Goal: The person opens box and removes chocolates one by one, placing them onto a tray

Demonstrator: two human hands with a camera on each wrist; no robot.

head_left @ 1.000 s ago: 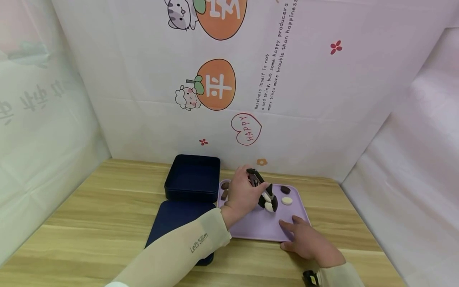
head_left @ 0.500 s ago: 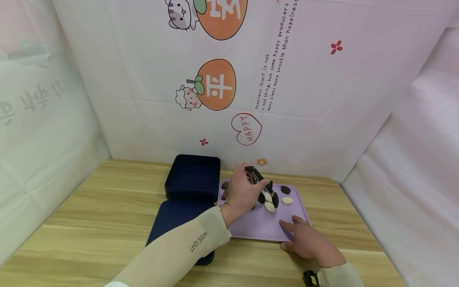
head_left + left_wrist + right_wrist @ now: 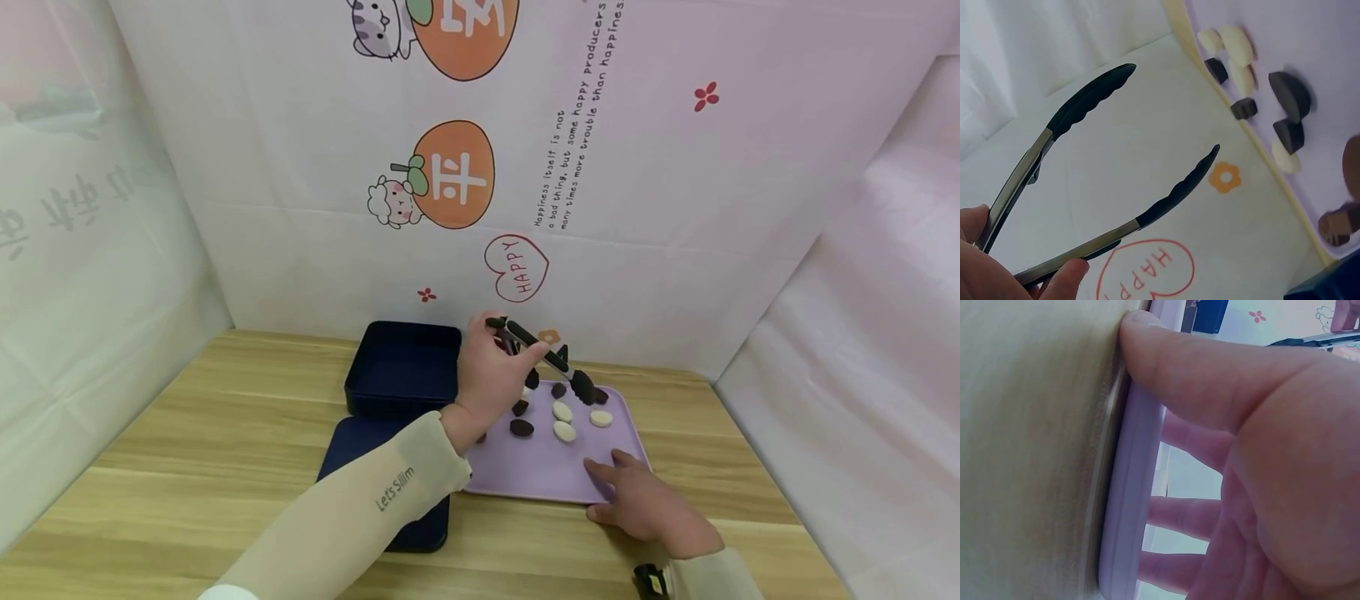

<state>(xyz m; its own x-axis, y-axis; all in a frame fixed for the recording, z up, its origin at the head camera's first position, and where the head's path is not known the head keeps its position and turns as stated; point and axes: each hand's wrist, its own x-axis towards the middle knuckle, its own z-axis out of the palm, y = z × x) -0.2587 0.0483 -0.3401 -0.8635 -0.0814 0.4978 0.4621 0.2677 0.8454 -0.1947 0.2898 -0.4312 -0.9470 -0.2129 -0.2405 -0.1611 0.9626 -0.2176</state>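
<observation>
My left hand [image 3: 491, 375] holds a pair of tongs [image 3: 582, 387] with black scalloped tips above the far edge of the lilac tray [image 3: 525, 479]. In the left wrist view the tongs' arms [image 3: 1091, 100] are spread wide, with nothing between them. Dark brown pieces [image 3: 521, 427] and cream oval pieces [image 3: 565, 432], chocolate-like, lie on the tray; my left hand hides some at its left end. At the tray's front right corner rests my right hand [image 3: 641, 504]. Its fingers lie straight on the tray, and the thumb [image 3: 1172, 359] is against the front rim.
An open navy box [image 3: 405, 367] stands left of the tray, with nothing visible inside. In front of it lies a flat navy lid [image 3: 423, 529], partly under my left forearm. A printed white cloth [image 3: 637, 208] hangs behind the wooden table [image 3: 187, 467].
The tongs, earlier low around the cream pieces, have risen up and left off the tray, their tips spreading apart. The cream pieces stay on the tray. My right hand has not moved.
</observation>
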